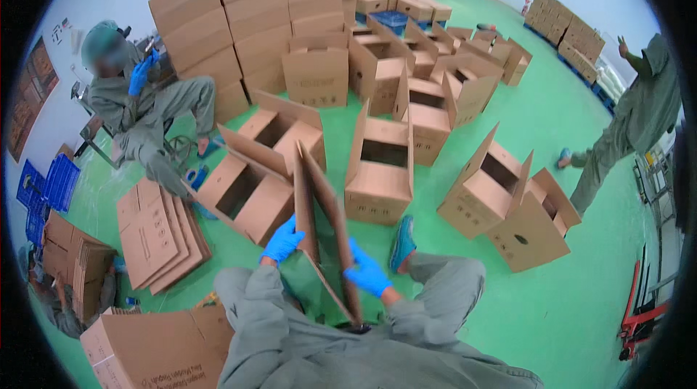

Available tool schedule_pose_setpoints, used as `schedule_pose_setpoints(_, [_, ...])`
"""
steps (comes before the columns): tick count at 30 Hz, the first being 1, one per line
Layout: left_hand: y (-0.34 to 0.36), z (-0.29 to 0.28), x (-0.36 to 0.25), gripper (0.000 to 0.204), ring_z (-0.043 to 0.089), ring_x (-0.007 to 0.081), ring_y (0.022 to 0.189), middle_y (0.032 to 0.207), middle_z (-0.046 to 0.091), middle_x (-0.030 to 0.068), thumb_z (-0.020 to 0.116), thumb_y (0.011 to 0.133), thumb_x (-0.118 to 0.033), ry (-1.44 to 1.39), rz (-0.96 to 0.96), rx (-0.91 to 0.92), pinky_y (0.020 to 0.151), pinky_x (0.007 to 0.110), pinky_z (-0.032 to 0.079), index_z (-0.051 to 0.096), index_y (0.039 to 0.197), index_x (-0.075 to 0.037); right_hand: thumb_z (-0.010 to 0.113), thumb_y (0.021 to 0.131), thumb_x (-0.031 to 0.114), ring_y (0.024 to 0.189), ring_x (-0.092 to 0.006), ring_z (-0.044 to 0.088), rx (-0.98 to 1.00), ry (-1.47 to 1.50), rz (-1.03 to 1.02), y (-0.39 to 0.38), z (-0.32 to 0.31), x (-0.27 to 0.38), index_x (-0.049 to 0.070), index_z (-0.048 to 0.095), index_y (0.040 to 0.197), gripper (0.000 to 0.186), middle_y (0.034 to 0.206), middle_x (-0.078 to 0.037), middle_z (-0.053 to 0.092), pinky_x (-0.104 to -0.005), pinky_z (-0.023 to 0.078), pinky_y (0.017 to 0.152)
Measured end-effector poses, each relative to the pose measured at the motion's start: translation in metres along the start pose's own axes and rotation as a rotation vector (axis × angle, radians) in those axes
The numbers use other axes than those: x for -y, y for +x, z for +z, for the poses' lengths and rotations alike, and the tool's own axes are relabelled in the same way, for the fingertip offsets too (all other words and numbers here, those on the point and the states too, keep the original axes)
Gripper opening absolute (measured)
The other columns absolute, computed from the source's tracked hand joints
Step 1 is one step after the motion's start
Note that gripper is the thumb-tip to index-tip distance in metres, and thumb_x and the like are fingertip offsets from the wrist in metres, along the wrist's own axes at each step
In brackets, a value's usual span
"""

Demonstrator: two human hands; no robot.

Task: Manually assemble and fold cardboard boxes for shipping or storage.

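Observation:
Between my two blue-gloved hands, a partly unfolded cardboard box (311, 221) stands on end between my legs, its long panels forming a narrow gap. My left hand (283, 240) has its fingers closed on the left panel. My right hand (368, 271) grips the right panel lower down, fingers against the cardboard. Just past it are open boxes with raised flaps, one (247, 204) to the left and another (379, 182) straight ahead.
Flat cardboard stacks (149, 236) lie at left and lower left (156, 353). A seated co-worker (127, 120), a crouching person (58, 305) and a standing person (628, 113) are nearby. More boxes (432, 106) fill the middle. A red pallet jack (642, 320) is at right.

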State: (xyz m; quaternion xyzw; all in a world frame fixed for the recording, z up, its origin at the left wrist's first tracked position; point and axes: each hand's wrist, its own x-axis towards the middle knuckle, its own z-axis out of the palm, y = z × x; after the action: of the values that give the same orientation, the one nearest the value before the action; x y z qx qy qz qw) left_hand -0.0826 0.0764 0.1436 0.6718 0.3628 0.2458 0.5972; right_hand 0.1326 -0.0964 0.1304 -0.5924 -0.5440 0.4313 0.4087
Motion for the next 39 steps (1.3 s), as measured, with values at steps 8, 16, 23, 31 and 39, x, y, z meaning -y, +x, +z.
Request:
schedule_pose_setpoints(8, [-0.151, 0.077, -0.032, 0.072, 0.040, 0.0317, 0.122, 0.129, 0.041, 0.0219, 0.062, 0.074, -0.019, 0.978, -0.215, 0.049, 0.095, 0.042, 0.037, 0.029, 0.134, 0.005, 0.047, 0.079, 0.004, 0.103, -0.0356, 0.056, -0.393, -0.355, -0.027, 0.050, -0.092, -0.017, 0.015, 0.040, 0.135, 0.058, 0.118, -0.021, 0.055, -0.0388, 0.046, 0.085])
schedule_pose_setpoints(16, [-0.122, 0.169, -0.066, 0.038, 0.061, 0.0384, 0.076, 0.078, 0.061, 0.0218, 0.057, 0.081, -0.038, 0.894, -0.198, 0.196, 0.067, 0.047, 0.048, 0.058, 0.088, -0.001, 0.046, 0.081, 0.011, 0.088, -0.0413, 0.056, -0.171, -0.548, 0.090, 0.082, -0.072, 0.000, 0.024, 0.030, 0.139, 0.062, 0.104, -0.023, 0.058, -0.0487, 0.045, 0.078])
schedule_pose_setpoints(23, [-0.033, 0.136, 0.019, 0.044, 0.061, 0.0382, 0.081, 0.087, 0.062, 0.0221, 0.055, 0.079, -0.047, 0.811, -0.091, 0.513, 0.073, 0.046, 0.048, 0.068, 0.081, -0.004, 0.044, 0.082, 0.011, 0.081, -0.0410, 0.058, 0.063, -0.678, -0.063, 0.060, -0.087, -0.003, 0.026, 0.025, 0.141, 0.064, 0.100, -0.021, 0.059, -0.0489, 0.047, 0.072])
schedule_pose_setpoints(31, [-0.025, 0.158, 0.072, 0.061, 0.058, 0.0339, 0.102, 0.109, 0.063, 0.0125, 0.055, 0.075, -0.060, 1.208, -0.515, 0.125, 0.092, 0.055, 0.039, 0.065, 0.106, -0.009, 0.052, 0.077, 0.009, 0.050, -0.0360, 0.056, -0.227, -0.874, -0.012, 0.039, -0.062, 0.002, 0.020, 0.032, 0.139, 0.066, 0.071, -0.021, 0.060, -0.0472, 0.046, 0.052])
schedule_pose_setpoints(39, [0.059, 0.080, -0.061, 0.097, 0.025, 0.0403, 0.130, 0.140, 0.025, 0.0266, 0.074, 0.062, -0.042, 1.210, 0.259, -0.315, 0.103, 0.055, 0.024, 0.026, 0.135, 0.002, 0.052, 0.079, 0.011, 0.049, -0.0335, 0.056, -0.277, -0.888, -0.014, 0.036, -0.058, -0.007, 0.020, 0.029, 0.140, 0.067, 0.063, -0.019, 0.058, -0.0465, 0.045, 0.048])
